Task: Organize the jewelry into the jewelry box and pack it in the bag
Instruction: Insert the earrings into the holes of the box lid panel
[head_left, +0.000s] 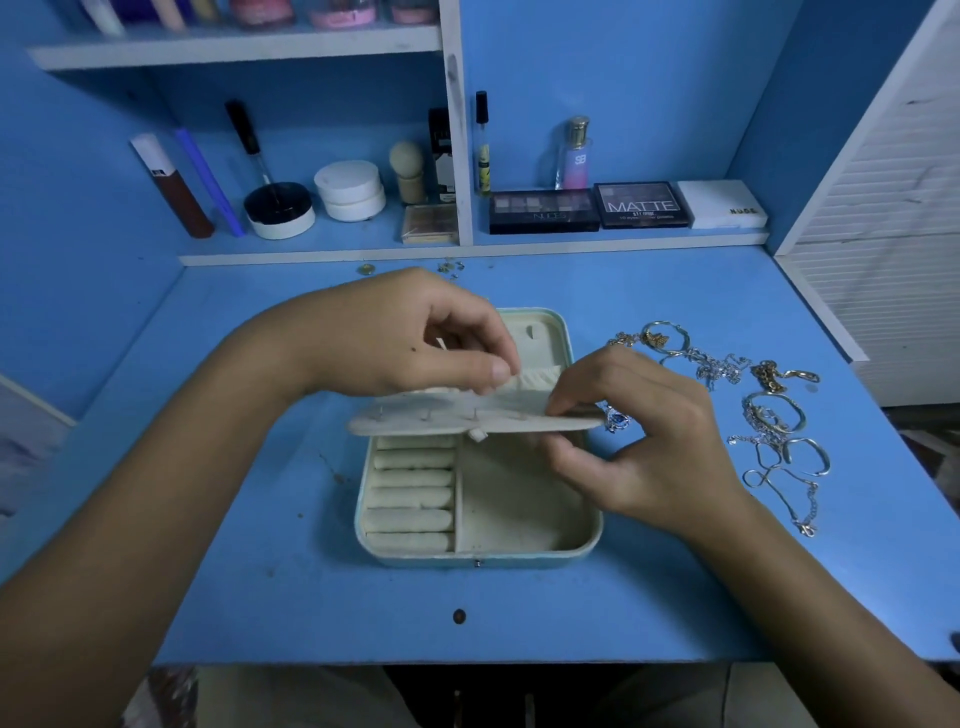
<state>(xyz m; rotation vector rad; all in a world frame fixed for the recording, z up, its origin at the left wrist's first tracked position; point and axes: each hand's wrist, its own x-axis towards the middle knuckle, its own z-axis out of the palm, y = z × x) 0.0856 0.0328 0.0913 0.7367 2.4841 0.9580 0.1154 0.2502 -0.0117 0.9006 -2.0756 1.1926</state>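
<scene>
Blue table (260, 597), open jewelry box (483, 551), loose jewelry (769, 415) beside it

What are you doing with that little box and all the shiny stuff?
A person is filling an open jewelry box on a blue table. The left hand pinches the top of the box's earring flap, and the right hand holds a blue-stone piece at the flap's edge. A pile of chains and hoops waits to the right.

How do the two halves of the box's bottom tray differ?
The box's left half is filled with padded rolls stacked in rows; the right half is one open, flat compartment. The left half is narrower, the right wider. Both are cream-lined and hold no jewelry that I can see.
</scene>
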